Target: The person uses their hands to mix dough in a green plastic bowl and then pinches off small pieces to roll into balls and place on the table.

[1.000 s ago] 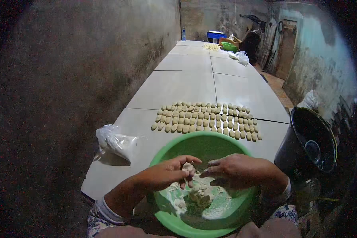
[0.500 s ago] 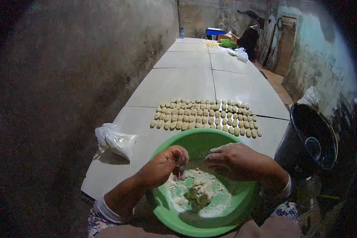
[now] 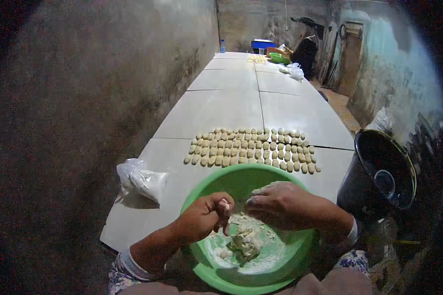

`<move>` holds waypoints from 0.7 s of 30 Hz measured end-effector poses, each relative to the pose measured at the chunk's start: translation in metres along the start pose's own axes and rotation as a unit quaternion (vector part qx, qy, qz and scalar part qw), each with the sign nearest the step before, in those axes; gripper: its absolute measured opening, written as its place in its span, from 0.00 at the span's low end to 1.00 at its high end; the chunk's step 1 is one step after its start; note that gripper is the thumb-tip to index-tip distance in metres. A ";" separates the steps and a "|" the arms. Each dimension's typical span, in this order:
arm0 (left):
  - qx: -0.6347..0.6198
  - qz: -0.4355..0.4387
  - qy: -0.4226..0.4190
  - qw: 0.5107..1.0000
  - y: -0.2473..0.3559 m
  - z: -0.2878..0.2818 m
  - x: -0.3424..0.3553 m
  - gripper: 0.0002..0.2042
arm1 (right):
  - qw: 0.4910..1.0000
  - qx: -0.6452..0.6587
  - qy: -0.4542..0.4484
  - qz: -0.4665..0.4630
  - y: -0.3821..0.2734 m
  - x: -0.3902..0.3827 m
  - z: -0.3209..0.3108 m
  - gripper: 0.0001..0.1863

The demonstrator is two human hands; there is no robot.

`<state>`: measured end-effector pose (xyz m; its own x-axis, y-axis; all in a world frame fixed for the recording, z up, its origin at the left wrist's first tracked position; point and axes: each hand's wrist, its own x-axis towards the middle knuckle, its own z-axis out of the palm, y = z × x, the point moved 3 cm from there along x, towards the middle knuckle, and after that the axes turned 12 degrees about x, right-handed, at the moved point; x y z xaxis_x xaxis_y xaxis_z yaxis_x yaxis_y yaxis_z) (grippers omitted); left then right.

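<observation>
A lump of floury dough [image 3: 247, 245] lies in a green basin [image 3: 202, 265], with loose white flour [image 3: 275, 255] spread around it. Above the flour, on the left, is my left hand [image 3: 206, 216]; its fingers are curled in, and whether something small is pinched there is hidden. Opposite it hovers my right hand [image 3: 285, 202], dusted with flour, its fingers stretched toward the left hand and its palm out of sight. Both hands are apart from the dough lump. Just beyond the basin, rows of small oval dough pieces [image 3: 251, 145] lie on the white table.
A clear plastic bag of white powder [image 3: 145, 182] rests on the table [image 3: 226, 108] at left. To the right stands a black bucket [image 3: 359, 182]. At the far end are a person in dark clothing [image 3: 306, 55], another green basin [image 3: 279, 59] and a blue container [image 3: 264, 44].
My left fingers have curled in more tightly, while the right hand stays over the basin's right side. The view has tilted slightly, so the table sits lower.
</observation>
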<state>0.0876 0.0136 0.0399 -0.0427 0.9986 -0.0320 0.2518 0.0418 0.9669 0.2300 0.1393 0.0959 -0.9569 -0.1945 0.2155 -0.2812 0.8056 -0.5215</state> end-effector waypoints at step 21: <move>-0.090 0.017 -0.171 0.981 0.007 0.012 -0.003 0.19 | 0.987 -0.113 -0.004 -0.115 -0.016 -0.002 0.019 0.11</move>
<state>0.1010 0.0116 0.0437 0.2978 0.9532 -0.0519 0.0714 0.0320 0.9969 0.2349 0.1154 0.0881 -0.8704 -0.3911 0.2991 -0.4691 0.8434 -0.2621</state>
